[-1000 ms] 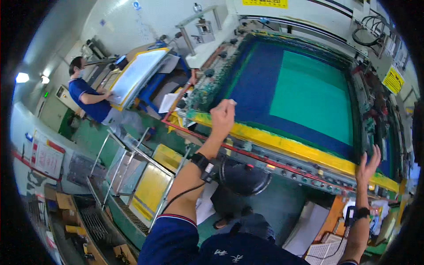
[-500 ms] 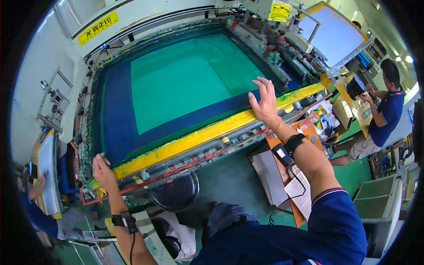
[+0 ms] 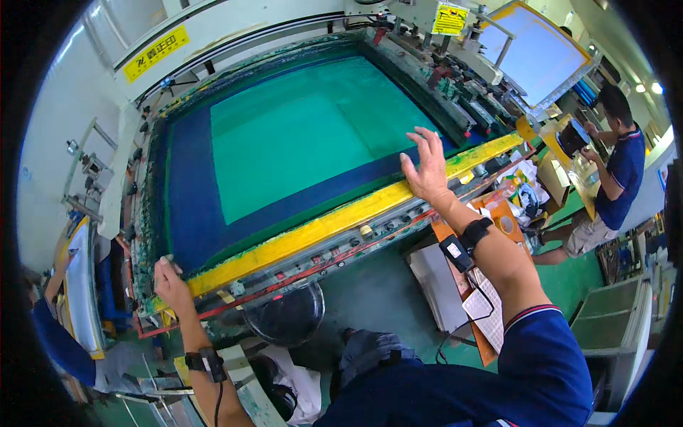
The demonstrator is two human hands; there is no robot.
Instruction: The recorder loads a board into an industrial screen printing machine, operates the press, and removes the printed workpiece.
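Note:
A large screen-printing frame [image 3: 260, 235] lies before me, its dark blue mesh surrounding a big green rectangle [image 3: 306, 135]. Along its near side runs a yellow bar [image 3: 299, 238]. My left hand [image 3: 173, 287] is at the frame's near left corner, its fingers bent over the end of the yellow bar. Toward the bar's right part, my right hand [image 3: 427, 171] rests its heel on the yellow edge, fingers spread and raised over the mesh, holding nothing. Both wrists wear black straps with small boxes.
A squeegee carriage [image 3: 420, 85] spans the frame's right side. A black round stool [image 3: 288, 317] stands below the near edge. Right of it, an orange table [image 3: 486, 349] holds a keyboard [image 3: 487, 313] and tape. Co-workers stand at the right [image 3: 619, 164] and far left [image 3: 57, 341].
My left hand has shifted slightly right in the picture; my right hand keeps its place. The right co-worker's arm is raised higher, and the left co-worker's hand has moved up along a pale framed screen.

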